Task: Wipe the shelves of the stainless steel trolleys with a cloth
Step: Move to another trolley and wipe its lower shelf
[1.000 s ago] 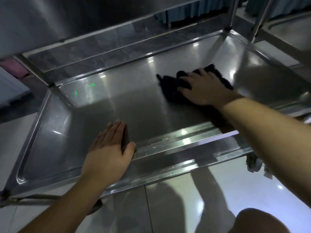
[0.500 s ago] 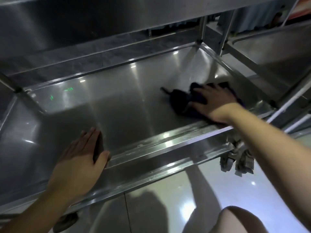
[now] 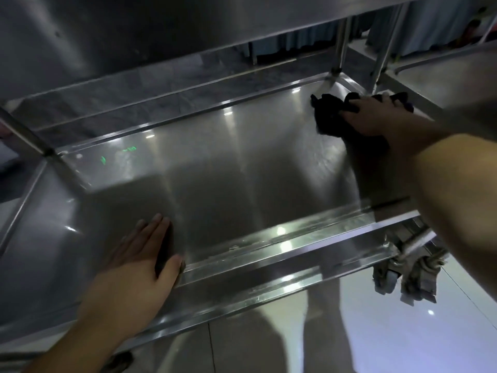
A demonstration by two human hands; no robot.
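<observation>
The right hand (image 3: pixel 372 118) presses a dark cloth (image 3: pixel 332 115) flat-fingered, apparently, into the shelf's (image 3: pixel 242 170) far right corner. The left hand (image 3: pixel 139 262) rests open on its near edge, holding nothing.

This looks like an institutional back room, perhaps a hospital, canteen or catering service area; which one cannot be told. Brushed stainless steel trolleys (image 3: pixel 242 170) with rimmed tray shelves stand pushed side by side, a second steel trolley (image 3: pixel 441 74) at the right. They ride on grey swivel caster wheels (image 3: pixel 403 278) over a glossy pale tiled floor (image 3: pixel 390 332) that mirrors ceiling lights. Pale blue pleated curtains (image 3: pixel 435 20) hang behind.
</observation>
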